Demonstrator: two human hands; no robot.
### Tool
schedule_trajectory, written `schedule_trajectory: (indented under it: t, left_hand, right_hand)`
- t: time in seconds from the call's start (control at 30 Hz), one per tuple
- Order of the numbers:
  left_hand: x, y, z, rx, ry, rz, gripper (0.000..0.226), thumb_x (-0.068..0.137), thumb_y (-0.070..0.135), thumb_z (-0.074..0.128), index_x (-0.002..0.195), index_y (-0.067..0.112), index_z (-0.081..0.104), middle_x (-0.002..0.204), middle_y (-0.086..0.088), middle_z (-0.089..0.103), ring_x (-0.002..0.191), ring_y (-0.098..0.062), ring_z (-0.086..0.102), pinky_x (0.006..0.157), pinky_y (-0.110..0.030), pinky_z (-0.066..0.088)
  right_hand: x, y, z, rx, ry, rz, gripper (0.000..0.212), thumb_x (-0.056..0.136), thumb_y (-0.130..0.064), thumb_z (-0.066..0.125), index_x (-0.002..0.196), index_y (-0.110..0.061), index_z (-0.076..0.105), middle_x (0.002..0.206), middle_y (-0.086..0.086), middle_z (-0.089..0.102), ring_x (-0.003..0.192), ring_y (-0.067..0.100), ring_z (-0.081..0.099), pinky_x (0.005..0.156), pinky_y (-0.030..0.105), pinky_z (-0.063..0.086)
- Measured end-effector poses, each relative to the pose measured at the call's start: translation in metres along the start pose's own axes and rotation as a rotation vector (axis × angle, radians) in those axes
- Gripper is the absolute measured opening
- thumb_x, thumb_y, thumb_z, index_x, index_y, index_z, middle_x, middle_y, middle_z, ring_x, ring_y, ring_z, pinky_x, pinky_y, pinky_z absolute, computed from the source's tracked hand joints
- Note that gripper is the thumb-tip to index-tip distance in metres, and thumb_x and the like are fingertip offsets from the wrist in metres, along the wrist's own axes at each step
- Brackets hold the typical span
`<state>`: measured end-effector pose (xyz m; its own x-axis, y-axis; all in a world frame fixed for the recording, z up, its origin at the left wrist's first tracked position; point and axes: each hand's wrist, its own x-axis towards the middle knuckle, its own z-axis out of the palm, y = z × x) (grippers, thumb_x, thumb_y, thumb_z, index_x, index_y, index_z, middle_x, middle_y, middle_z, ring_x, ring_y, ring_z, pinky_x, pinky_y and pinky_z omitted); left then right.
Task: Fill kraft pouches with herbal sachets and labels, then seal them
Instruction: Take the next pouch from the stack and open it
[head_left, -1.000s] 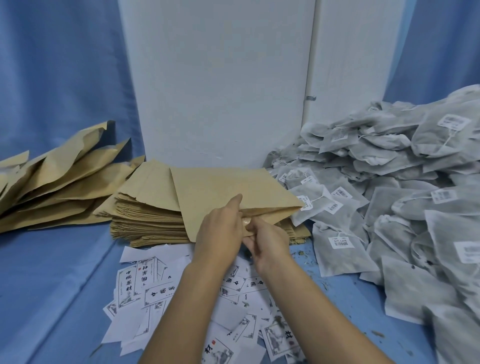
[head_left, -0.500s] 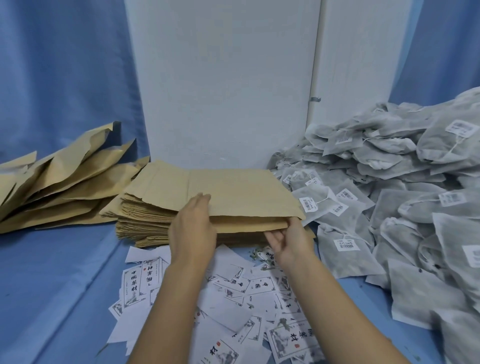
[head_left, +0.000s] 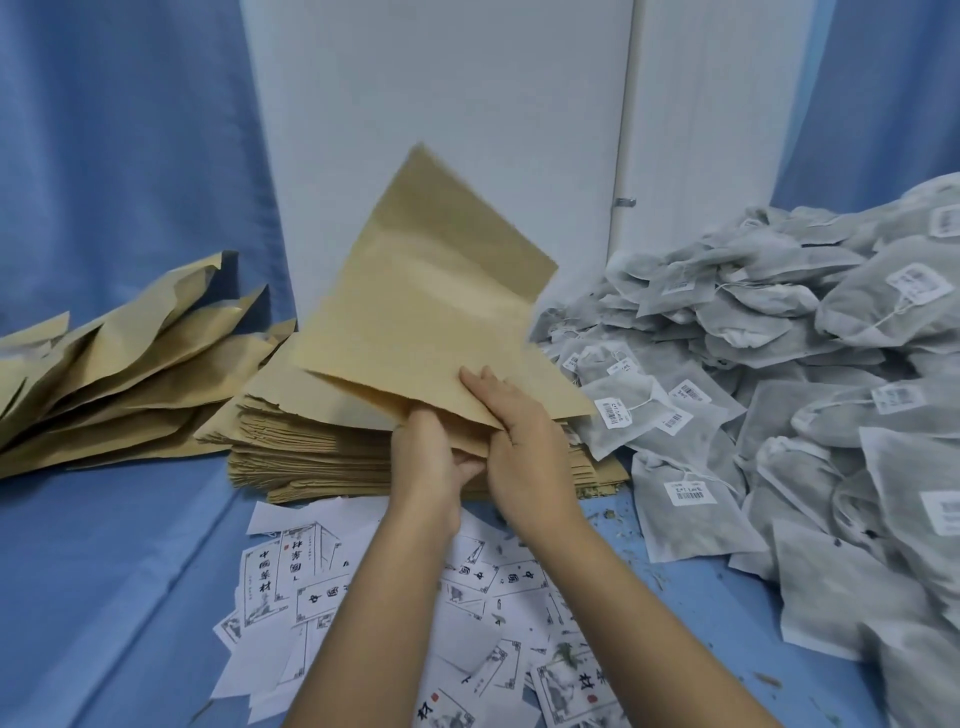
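A flat kraft pouch (head_left: 431, 306) stands tilted up over the stack of empty kraft pouches (head_left: 311, 447). My left hand (head_left: 431, 457) and my right hand (head_left: 524, 447) both pinch its near lower corner, thumbs and fingers on opposite faces. A big heap of grey herbal sachets (head_left: 779, 374) with barcode tags fills the right side. Printed white labels (head_left: 395, 613) lie scattered on the blue cloth under my forearms.
A loose pile of bulging kraft pouches (head_left: 119, 364) lies at the left. A white panel (head_left: 441, 104) stands upright behind the stack, with blue fabric on both sides. Herb crumbs dot the cloth near the sachets.
The top pouch lay flat on the stack with my hands spread at its front edge. Now it is lifted and tilted up, and both hands have come together at its near corner.
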<state>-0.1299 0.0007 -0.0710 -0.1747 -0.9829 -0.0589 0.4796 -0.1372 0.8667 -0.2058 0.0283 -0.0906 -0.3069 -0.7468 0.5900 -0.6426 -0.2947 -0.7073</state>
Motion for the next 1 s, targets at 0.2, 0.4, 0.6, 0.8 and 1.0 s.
schedule_trajectory:
  t: [0.2,0.4,0.6,0.8,1.0]
  left_hand:
    - [0.01,-0.002,-0.011,-0.014,0.225,0.044,0.041,0.087,-0.012,0.032,0.119,-0.001,0.055,0.111,-0.019,0.062,0.089,-0.033,0.062,0.043,-0.029,0.054]
    - [0.016,-0.01,-0.016,0.108,0.234,-0.002,0.03,0.095,-0.002,0.041,0.121,-0.001,0.054,0.12,-0.018,0.06,0.087,-0.026,0.057,0.057,-0.031,0.053]
    - [0.018,-0.002,-0.018,-0.016,0.109,0.013,0.032,0.086,-0.012,0.037,0.106,-0.002,0.059,0.095,-0.017,0.066,0.082,-0.03,0.064,0.047,-0.029,0.055]
    - [0.018,-0.006,-0.019,0.049,0.073,-0.068,0.019,0.087,-0.015,0.038,0.098,-0.005,0.05,0.091,-0.018,0.057,0.073,-0.03,0.059,0.043,-0.03,0.054]
    - [0.017,-0.013,-0.019,0.103,0.101,-0.034,0.026,0.087,-0.015,0.036,0.088,0.007,0.051,0.091,-0.009,0.055,0.077,-0.026,0.056,0.044,-0.033,0.053]
  right_hand:
    - [-0.001,0.014,-0.001,-0.041,0.106,0.049,0.071,0.073,0.019,0.031,0.122,-0.018,0.066,0.139,-0.001,0.052,0.134,0.009,0.042,0.104,0.004,0.021]
    - [-0.008,0.01,0.001,0.123,0.26,-0.069,0.065,0.069,0.025,0.032,0.109,-0.008,0.071,0.121,-0.005,0.06,0.125,0.002,0.045,0.11,0.012,0.027]
    - [-0.002,0.005,-0.012,-0.362,0.019,0.058,0.061,0.079,-0.001,0.051,0.13,-0.032,0.057,0.132,-0.011,0.058,0.118,0.007,0.049,0.113,0.025,0.018]
    - [0.005,0.004,-0.018,-0.548,-0.131,0.092,0.042,0.091,-0.01,0.044,0.125,-0.026,0.061,0.117,0.007,0.067,0.108,0.03,0.057,0.083,0.033,0.044]
    - [-0.002,0.006,-0.012,-0.105,0.267,-0.006,0.058,0.083,0.01,0.039,0.128,-0.019,0.061,0.129,0.001,0.062,0.117,0.004,0.047,0.093,0.006,0.033]
